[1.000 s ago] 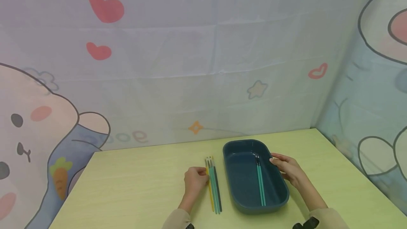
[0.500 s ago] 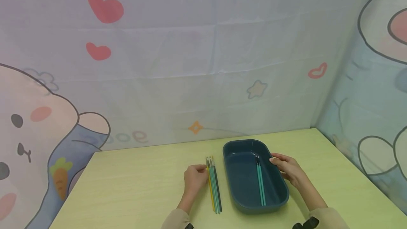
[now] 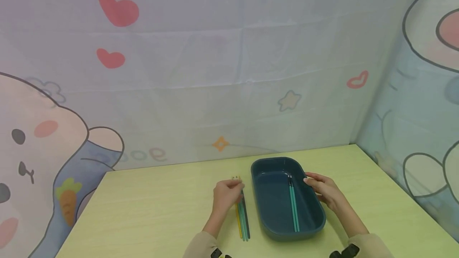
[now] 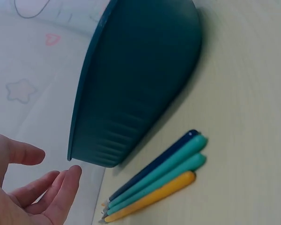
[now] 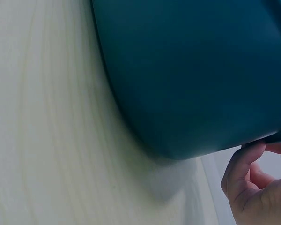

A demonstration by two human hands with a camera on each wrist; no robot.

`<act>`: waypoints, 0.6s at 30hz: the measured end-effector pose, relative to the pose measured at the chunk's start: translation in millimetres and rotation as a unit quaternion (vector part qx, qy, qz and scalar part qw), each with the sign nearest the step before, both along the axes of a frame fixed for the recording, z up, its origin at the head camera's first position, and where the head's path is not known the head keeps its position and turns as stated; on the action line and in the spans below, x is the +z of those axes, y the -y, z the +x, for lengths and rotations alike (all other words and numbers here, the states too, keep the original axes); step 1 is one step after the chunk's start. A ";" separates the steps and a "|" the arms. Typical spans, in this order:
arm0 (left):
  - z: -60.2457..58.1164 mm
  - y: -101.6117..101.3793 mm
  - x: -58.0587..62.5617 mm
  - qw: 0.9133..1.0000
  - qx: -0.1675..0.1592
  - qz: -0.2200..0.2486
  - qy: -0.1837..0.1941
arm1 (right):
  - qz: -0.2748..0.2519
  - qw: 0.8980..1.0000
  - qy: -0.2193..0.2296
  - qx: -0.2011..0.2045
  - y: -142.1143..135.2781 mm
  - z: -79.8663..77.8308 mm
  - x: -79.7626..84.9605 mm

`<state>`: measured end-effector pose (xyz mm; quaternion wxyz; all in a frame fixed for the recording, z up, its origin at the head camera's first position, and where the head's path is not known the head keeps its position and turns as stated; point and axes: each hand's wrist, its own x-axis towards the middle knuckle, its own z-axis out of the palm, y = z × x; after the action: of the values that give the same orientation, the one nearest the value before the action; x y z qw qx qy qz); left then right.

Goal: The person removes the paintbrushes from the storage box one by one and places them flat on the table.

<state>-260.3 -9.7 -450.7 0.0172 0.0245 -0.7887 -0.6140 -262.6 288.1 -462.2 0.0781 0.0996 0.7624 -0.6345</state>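
Note:
My left hand (image 3: 226,198) hovers over several slim paintbrushes (image 3: 244,220) lying side by side on the table. In the left wrist view, its thumb and fingers (image 4: 61,197) are apart with nothing between them. One yellow brush (image 4: 152,196), two teal brushes (image 4: 166,166) and one dark blue brush (image 4: 152,164) make up that bundle. A deep dark teal tray (image 3: 272,202) stands just right of them, with two more teal brushes (image 3: 294,206) inside. My right hand (image 3: 326,191) holds the tray's right rim; the right wrist view shows curled fingers (image 5: 246,164) at the rim.
A pale yellow-green table (image 3: 154,210) carries everything. Behind it hangs a printed cloth backdrop (image 3: 186,71), with another cloth panel on the right side. The tray wall rises between the loose brushes and my right hand.
My left hand has moved from the left side of the loose brushes to above them, slightly right and up. The right hand and tray stay still.

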 end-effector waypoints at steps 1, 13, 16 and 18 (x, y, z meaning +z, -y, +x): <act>0.1 -1.4 1.5 1.000 -0.003 0.008 0.003 | 0.000 1.000 0.001 -0.001 0.0 0.0 0.0; 1.8 -13.6 12.3 0.999 -0.010 0.048 0.022 | -0.001 1.000 -0.002 -0.001 0.5 0.9 0.9; 1.5 -17.1 14.0 0.999 -0.012 0.049 0.019 | 0.000 1.000 -0.005 0.004 0.1 1.5 1.3; 1.9 -19.1 15.3 0.999 -0.014 0.048 0.016 | 0.001 1.000 -0.006 0.006 -0.3 1.9 1.5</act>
<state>-258.5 9.4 -435.4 -0.0047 0.0238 -0.7586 -0.6512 -260.7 288.4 -460.7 0.0777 0.0913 0.7640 -0.6339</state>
